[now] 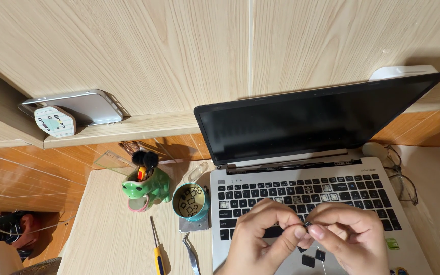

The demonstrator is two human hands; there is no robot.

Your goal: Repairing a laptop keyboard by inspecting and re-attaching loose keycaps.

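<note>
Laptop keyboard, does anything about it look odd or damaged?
Yes. Several keycaps are missing from the laptop keyboard, leaving pale bare spots. Loose black keycaps lie by the touchpad, more sit in the teal cup, and both hands pinch a small black piece.

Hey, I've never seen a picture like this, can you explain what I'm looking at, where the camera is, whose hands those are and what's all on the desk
This is one picture from a camera worn on a person's head, looking down at their own two bare hands. No machine is involved.

The left hand and right hand meet over an open laptop with a dark screen. Together they pinch a small black key cap. Several keys are missing from the keyboard, and two loose key caps lie near the touchpad.

On the pale wooden desk stand a green frog-shaped holder and a small teal cup with more key caps inside. A yellow-handled screwdriver and tweezers lie in front. Glasses sit right of the laptop, and a phone rests on the shelf.
</note>
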